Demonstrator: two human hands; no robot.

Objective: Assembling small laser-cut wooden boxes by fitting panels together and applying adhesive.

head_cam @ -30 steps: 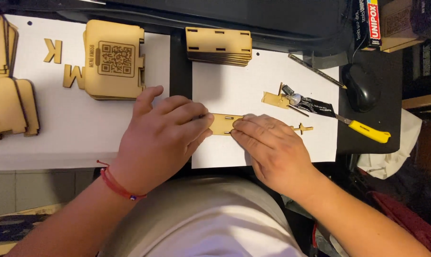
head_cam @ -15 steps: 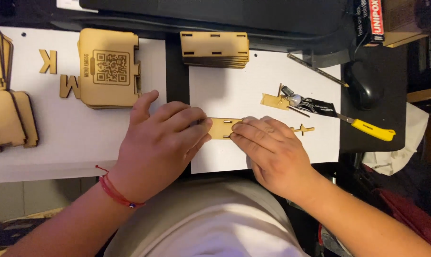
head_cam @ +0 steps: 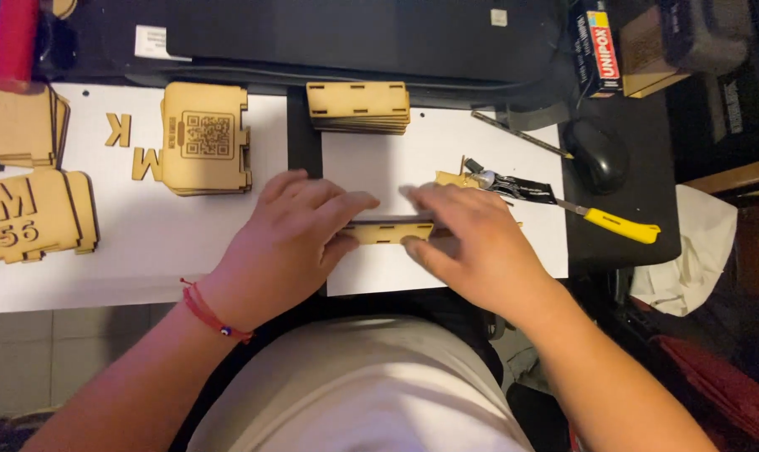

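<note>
A thin, long wooden laser-cut piece (head_cam: 388, 231) lies on a white sheet (head_cam: 496, 159) in front of me. My left hand (head_cam: 291, 243) grips its left end with fingers and thumb, a red string bracelet at the wrist. From the other side my right hand (head_cam: 471, 243) holds its right end, fingers curled over the top. Only the middle of the piece shows between the two hands.
A stack of notched wooden panels (head_cam: 358, 107) sits at the sheet's far edge. To the right lie a small wooden part (head_cam: 455, 178), a squeezed glue tube (head_cam: 513, 186), a yellow-handled knife (head_cam: 618, 224) and a black mouse (head_cam: 595, 155). More wooden panels (head_cam: 205, 138) and cut letters (head_cam: 145, 163) lie left.
Both hands have closed in on the wooden piece and taken it by its ends. The right hand now covers the part that showed at the right. The view has shifted slightly.
</note>
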